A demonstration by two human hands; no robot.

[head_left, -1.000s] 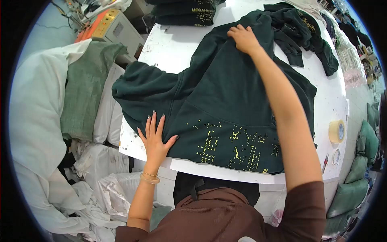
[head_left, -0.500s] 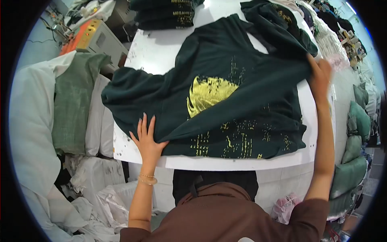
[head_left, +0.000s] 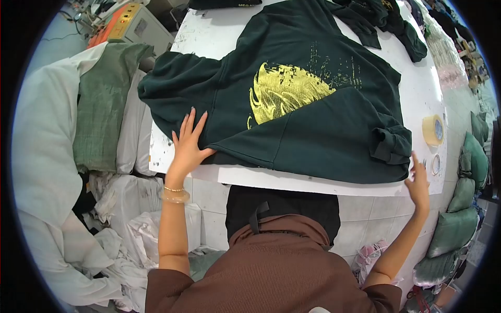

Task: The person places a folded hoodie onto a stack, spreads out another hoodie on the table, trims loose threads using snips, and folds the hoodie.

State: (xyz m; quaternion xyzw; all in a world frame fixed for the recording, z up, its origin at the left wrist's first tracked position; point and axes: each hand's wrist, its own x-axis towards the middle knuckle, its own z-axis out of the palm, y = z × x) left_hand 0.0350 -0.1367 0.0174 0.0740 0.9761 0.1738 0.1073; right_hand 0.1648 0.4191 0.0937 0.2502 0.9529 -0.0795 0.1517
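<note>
I have the dark green sweatshirt (head_left: 308, 138) lying on the white table (head_left: 429, 94), its near side folded up over part of the yellow print (head_left: 284, 94). My left hand (head_left: 190, 140) presses on it with fingers spread, while my right hand (head_left: 419, 182), thumb and fingers parted, is at its near right corner, contact unclear. I judge this a folding step; the next move calls for a steady left hand and smoothed cloth.

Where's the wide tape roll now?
Head view, right: the wide tape roll sits on the white table near its right edge, beyond the smaller roll and right of the green garment.
</note>
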